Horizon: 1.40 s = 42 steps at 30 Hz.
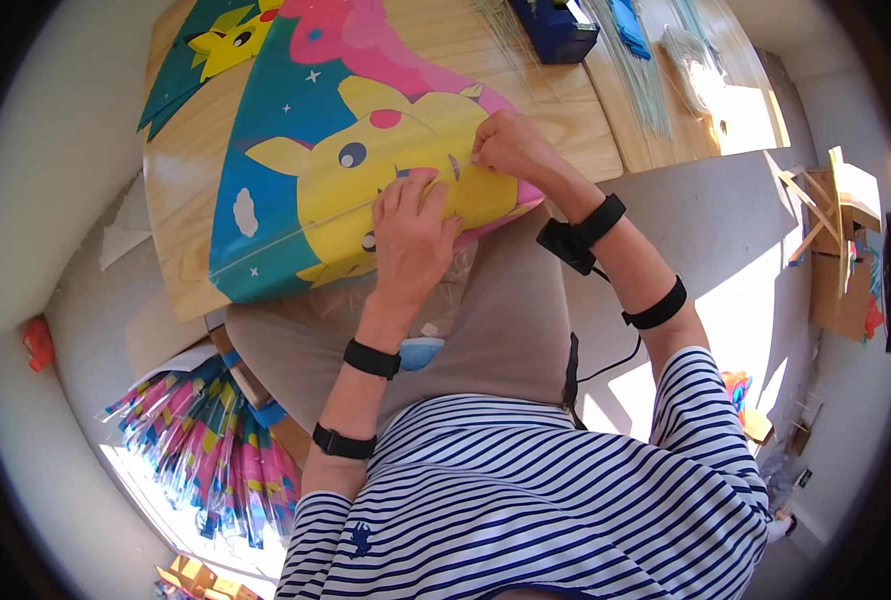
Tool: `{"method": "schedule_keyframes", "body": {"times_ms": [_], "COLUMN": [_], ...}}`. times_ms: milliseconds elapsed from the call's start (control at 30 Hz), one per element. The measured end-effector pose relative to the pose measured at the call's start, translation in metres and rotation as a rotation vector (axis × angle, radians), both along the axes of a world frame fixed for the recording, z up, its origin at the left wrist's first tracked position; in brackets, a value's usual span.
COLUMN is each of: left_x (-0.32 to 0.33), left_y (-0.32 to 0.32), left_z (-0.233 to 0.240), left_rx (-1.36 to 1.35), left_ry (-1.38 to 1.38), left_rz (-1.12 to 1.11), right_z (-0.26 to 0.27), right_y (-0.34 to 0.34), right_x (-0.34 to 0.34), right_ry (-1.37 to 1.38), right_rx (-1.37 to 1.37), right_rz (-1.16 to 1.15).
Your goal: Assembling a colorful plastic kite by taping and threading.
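A printed kite sail (265, 180) with a yellow cartoon character on teal and pink lies over the near edge of the wooden table. One thin pale rod (333, 218) runs slantwise across it. On the sail, beside the rod, my left hand (414, 232) rests with its fingers spread and bent, pressing down. My right hand (507, 146) is closed with its fingertips pinched at the rod's right end, near the sail's right edge. Whatever lies beneath my fingers is hidden.
Another printed sail (182, 82) lies at the table's upper left. A blue tape dispenser (558, 30) and bundles of thin rods (644, 90) are at the upper right. Many wrapped, folded printed sails (212, 450) hang low at the left. Cardboard boxes (839, 292) stand at the far right.
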<state>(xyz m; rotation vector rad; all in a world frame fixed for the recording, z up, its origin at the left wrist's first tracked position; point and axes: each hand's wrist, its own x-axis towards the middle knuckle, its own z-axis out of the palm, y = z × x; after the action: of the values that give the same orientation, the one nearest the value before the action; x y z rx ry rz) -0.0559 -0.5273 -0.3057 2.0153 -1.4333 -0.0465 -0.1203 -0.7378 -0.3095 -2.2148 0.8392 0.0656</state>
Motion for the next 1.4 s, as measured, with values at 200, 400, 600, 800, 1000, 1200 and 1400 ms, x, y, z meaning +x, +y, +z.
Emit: {"method": "schedule_keyframes", "body": {"times_ms": [200, 400, 600, 800, 1000, 1200, 1400], "left_x": [-0.001, -0.001, 0.000, -0.001, 0.000, 0.000, -0.001], "left_y": [-0.008, -0.015, -0.018, -0.018, -0.016, -0.016, -0.016], "left_z": [-0.006, -0.008, -0.012, -0.012, -0.011, -0.011, -0.015], "left_rx": [-0.017, -0.014, 0.042, 0.074, 0.089, 0.081, 0.072], "left_ry": [-0.019, -0.049, -0.123, -0.200, -0.195, -0.187, -0.201], "left_rz": [-0.020, -0.033, -0.040, -0.040, -0.040, -0.037, -0.014], "right_z": [-0.009, -0.007, -0.010, -0.001, 0.019, 0.023, 0.033], "right_y": [0.000, 0.005, 0.006, -0.004, -0.010, -0.005, 0.009], "right_x": [-0.001, 0.000, -0.001, -0.008, -0.023, -0.032, -0.037], "right_ry": [0.003, 0.038, 0.039, 0.061, 0.007, -0.053, -0.357], "right_rx": [-0.068, -0.096, -0.133, 0.123, 0.675, 0.694, 0.180], "right_rz": [0.001, -0.022, -0.013, -0.022, -0.221, -0.375, -0.240]}}
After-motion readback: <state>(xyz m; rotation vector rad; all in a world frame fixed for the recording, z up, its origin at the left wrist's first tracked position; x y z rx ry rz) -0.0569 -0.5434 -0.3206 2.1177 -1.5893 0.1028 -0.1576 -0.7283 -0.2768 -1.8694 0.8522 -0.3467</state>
